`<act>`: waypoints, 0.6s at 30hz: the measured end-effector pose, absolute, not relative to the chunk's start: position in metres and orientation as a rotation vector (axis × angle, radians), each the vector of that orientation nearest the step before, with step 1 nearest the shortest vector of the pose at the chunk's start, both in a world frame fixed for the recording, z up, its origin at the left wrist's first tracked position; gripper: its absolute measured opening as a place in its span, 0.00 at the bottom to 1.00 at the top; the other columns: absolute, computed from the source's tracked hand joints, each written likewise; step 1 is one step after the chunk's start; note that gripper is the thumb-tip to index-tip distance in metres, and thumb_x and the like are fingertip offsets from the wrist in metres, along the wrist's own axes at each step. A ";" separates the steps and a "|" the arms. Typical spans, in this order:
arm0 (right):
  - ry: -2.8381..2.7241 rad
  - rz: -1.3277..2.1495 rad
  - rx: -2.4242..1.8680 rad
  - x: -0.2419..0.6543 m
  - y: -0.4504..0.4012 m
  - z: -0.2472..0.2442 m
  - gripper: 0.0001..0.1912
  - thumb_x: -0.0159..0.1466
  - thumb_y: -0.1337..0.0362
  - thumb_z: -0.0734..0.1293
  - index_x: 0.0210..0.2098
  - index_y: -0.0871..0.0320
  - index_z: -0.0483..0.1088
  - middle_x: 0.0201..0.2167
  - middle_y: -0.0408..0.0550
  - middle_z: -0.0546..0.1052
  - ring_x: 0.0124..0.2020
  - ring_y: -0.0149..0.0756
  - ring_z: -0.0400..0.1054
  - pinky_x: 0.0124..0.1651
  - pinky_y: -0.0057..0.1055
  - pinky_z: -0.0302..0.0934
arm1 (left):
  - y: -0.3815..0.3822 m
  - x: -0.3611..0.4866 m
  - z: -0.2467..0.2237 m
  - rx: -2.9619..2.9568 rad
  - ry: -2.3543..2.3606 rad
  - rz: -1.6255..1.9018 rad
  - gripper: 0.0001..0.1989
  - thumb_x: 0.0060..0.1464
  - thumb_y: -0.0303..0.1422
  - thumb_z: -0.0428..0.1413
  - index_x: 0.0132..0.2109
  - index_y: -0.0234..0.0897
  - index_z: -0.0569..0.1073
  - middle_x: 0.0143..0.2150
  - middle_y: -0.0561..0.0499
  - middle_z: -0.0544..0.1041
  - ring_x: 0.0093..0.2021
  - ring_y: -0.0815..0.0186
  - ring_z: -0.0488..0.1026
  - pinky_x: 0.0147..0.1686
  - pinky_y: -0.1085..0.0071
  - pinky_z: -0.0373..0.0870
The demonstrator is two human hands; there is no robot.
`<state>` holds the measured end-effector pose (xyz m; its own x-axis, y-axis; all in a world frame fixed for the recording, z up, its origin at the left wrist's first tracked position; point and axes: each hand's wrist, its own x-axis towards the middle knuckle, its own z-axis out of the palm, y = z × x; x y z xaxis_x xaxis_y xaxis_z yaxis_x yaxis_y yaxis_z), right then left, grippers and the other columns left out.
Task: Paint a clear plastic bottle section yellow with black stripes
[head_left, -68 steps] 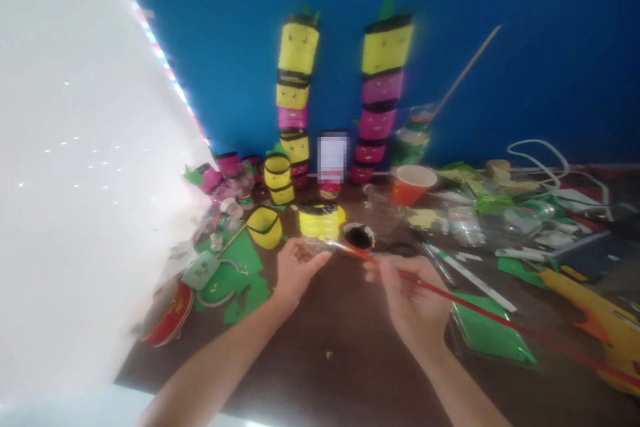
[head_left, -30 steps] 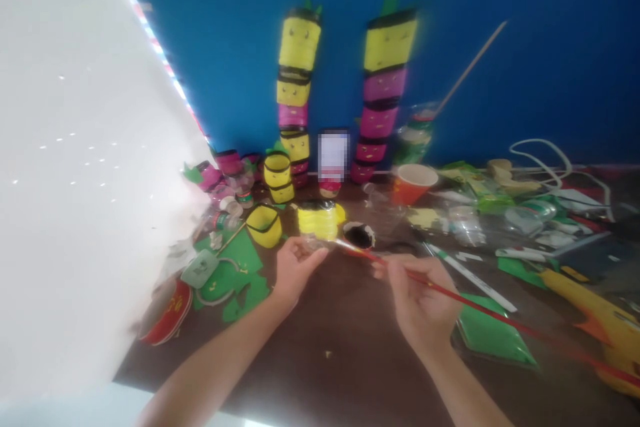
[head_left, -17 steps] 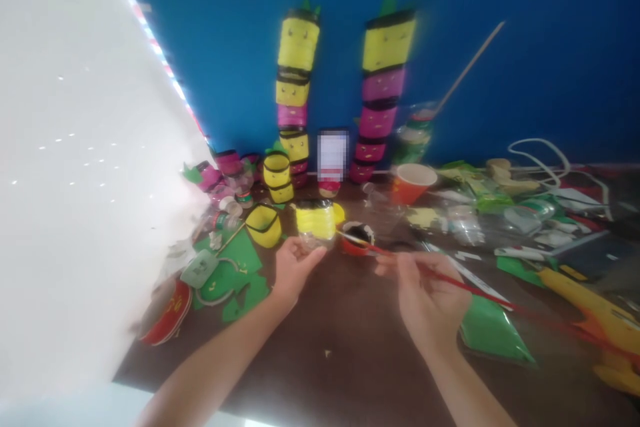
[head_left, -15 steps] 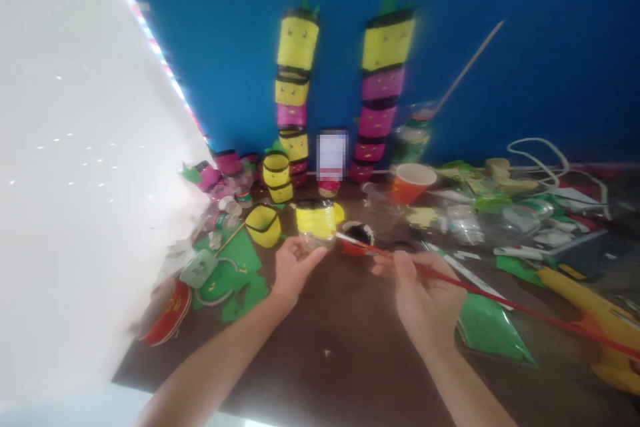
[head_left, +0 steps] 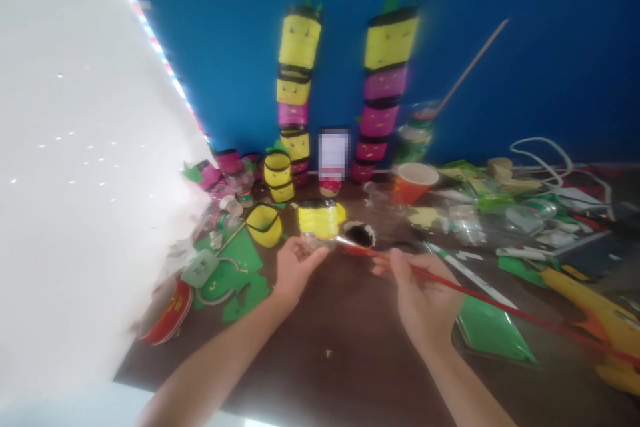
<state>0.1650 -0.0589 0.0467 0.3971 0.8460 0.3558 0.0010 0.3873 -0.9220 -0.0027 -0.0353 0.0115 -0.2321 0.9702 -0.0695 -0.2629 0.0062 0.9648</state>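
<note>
My left hand (head_left: 296, 268) is closed on the clear neck end of a plastic bottle piece (head_left: 319, 220) painted yellow, which lies on its side with a dark far rim. In my right hand (head_left: 427, 290) is a long red-handled paintbrush (head_left: 493, 298), pinched between thumb and fingers. Its pale tip points left, close to the lower right of the bottle piece; blur hides whether they touch. Just beyond the brush stands a small red cup (head_left: 361, 237) with a dark inside. A yellow painted bottle cup (head_left: 264, 225) sits left of the piece.
Two tall stacks of painted bottle cups (head_left: 299, 40) (head_left: 383, 83) stand against the blue wall. An orange paper cup (head_left: 414, 183), green packet (head_left: 493, 330) and yellow glue gun (head_left: 575, 297) are on the right. Green sheets (head_left: 245, 297) and a red bowl (head_left: 173, 313) lie left.
The brush tip has shifted slightly down, from the yellow painted side toward the bottle piece's lower edge. My left hand keeps its hold, almost unmoved.
</note>
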 end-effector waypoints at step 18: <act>-1.156 0.624 -0.963 0.162 -0.064 0.047 0.07 0.60 0.63 0.70 0.27 0.56 0.72 0.23 0.44 0.78 0.24 0.34 0.75 0.30 0.32 0.72 | -0.036 -0.002 0.012 0.864 1.188 1.467 0.17 0.37 0.37 0.68 0.30 0.36 0.68 0.27 0.53 0.75 0.29 0.70 0.71 0.35 0.72 0.67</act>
